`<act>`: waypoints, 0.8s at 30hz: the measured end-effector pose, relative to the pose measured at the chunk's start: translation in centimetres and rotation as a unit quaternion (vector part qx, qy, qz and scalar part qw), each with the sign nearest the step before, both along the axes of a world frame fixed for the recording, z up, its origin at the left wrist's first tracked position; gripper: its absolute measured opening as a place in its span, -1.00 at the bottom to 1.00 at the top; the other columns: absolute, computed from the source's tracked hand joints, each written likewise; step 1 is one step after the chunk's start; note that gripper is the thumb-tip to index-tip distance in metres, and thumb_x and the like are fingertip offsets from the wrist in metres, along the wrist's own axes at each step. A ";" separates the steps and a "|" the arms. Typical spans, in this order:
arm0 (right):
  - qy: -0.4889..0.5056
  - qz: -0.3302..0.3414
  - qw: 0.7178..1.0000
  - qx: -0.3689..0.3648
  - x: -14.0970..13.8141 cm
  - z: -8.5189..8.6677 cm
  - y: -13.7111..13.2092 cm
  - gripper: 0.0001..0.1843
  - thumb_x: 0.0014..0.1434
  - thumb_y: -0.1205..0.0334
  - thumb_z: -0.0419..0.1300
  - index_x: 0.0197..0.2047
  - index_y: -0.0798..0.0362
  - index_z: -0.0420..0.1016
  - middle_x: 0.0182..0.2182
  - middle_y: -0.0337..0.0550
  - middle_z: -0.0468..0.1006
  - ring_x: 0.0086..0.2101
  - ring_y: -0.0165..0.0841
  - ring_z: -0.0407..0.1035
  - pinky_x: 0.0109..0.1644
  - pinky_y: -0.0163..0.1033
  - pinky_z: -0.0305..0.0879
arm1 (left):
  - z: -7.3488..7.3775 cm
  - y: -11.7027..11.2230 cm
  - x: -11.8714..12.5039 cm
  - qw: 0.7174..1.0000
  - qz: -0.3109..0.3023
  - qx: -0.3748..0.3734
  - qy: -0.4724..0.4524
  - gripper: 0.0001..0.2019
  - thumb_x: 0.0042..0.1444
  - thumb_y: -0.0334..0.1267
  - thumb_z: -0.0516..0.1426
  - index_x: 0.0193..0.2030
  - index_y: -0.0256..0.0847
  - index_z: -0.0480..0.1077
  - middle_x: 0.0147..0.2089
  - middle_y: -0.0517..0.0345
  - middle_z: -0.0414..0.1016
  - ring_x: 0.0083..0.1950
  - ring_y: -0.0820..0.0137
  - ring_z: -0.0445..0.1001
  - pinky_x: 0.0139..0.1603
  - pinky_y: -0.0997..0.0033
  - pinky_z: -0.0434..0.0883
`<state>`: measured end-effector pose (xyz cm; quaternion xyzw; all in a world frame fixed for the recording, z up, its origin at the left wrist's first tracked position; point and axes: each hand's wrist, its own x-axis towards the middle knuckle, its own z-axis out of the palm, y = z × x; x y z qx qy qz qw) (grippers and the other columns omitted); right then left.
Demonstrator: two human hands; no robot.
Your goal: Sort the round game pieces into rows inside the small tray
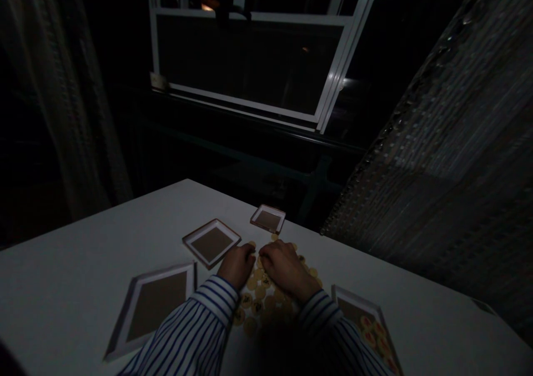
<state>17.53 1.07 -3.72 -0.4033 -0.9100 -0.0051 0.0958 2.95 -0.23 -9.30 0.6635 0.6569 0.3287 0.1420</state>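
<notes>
A loose spread of round, pale wooden xiangqi pieces (260, 292) lies on the white table, several showing dark characters. My left hand (238, 266) is closed at the left side of the spread, a single disc (252, 244) showing at its fingertips. Close beside it, my right hand (287, 267) curls down over the pieces with its fingers bent together. Whatever its fingertips grip is hidden beneath the hand. Discs lie around and under both wrists, and those nearest me fall into dark shadow.
Shallow open boxes stand on the table (66, 287): a large one (156, 301) at left, a mid-sized one (212, 242) ahead, a small one (267, 219) at the far edge. The right box (358, 304) holds discs with red marks (377, 334). Beaded curtain (449, 159) hangs right.
</notes>
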 end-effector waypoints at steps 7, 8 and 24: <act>-0.018 -0.002 1.000 -0.008 -0.1 0.2 -0.1 -0.74 0.19 0.28 -0.06 -0.18 0.01 0.43 -0.25 -0.15 0.49 -0.13 -0.34 0.24 -0.10 -0.23 -0.04 | 0.3 -0.1 -0.2 1.000 0.013 -0.007 0.003 -0.74 0.03 -0.29 0.01 -0.16 -0.25 0.42 -0.21 -0.01 0.51 -0.16 0.32 0.44 -0.13 0.40 0.28; -0.022 -0.002 1.000 -0.009 -0.1 0.3 -0.1 -0.74 0.19 0.28 -0.06 -0.19 0.02 0.43 -0.25 -0.15 0.49 -0.14 -0.34 0.24 -0.11 -0.23 -0.04 | 0.4 -0.1 -0.2 1.000 0.014 -0.010 0.002 -0.74 0.03 -0.29 0.01 -0.17 -0.25 0.42 -0.21 -0.02 0.51 -0.15 0.32 0.44 -0.13 0.40 0.28; -0.017 -0.020 1.000 -0.007 -0.1 0.4 -0.1 -0.71 0.22 0.22 -0.09 -0.19 0.02 0.44 -0.27 -0.13 0.49 -0.14 -0.32 0.24 -0.09 -0.23 -0.02 | 0.8 -0.5 0.0 0.997 0.036 0.011 0.061 -0.72 0.04 -0.31 0.01 -0.10 -0.18 0.38 -0.17 0.01 0.49 -0.11 0.30 0.42 -0.11 0.38 0.26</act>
